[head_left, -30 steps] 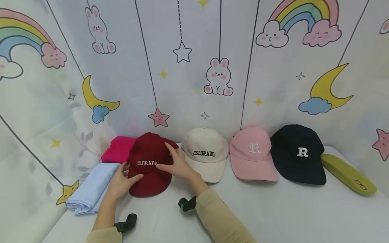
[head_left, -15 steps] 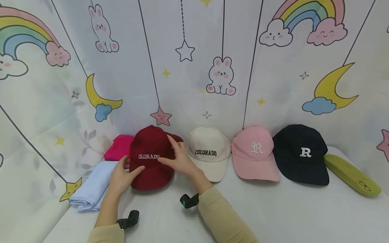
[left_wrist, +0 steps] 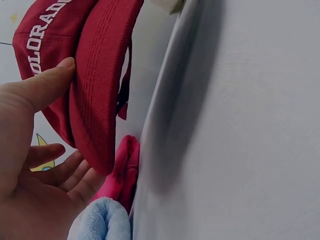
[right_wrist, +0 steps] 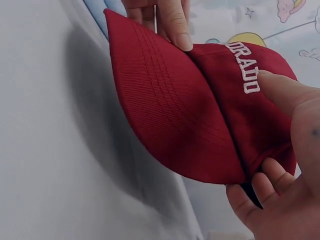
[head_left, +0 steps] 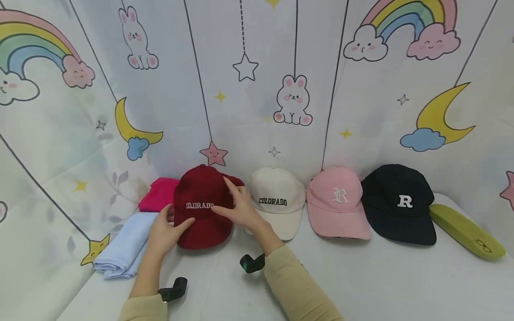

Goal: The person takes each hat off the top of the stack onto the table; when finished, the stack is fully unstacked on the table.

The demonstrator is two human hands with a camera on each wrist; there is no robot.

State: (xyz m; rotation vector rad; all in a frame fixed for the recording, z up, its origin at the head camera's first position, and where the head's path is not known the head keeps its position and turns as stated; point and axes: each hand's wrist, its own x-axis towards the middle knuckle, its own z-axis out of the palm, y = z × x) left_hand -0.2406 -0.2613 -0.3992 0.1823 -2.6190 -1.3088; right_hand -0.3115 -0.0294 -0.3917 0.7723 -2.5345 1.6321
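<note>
A dark red baseball cap (head_left: 204,189) with white COLORADO lettering is held just above the white table, brim toward me. My left hand (head_left: 163,234) grips its left side. In the left wrist view, the left thumb (left_wrist: 55,80) presses where brim meets crown, with the other fingers partly behind the cap. My right hand (head_left: 245,211) holds the opposite side. Its thumb (right_wrist: 282,92) lies by the end of the lettering, seen in the right wrist view, and the other fingers (right_wrist: 262,187) curl under the lower edge. A gap and a shadow separate the brim from the table.
Cream (head_left: 277,189), pink (head_left: 335,196) and black (head_left: 395,205) caps stand in a row to the right, then a green glasses case (head_left: 466,232). On the left lie a magenta cloth (head_left: 157,195) and a folded light blue towel (head_left: 125,247). A patterned curtain (head_left: 249,116) hangs behind.
Both hands have raised the red cap slightly, mostly in the first half second, keeping their hold. The head view has shifted a little. The other caps stay in place.
</note>
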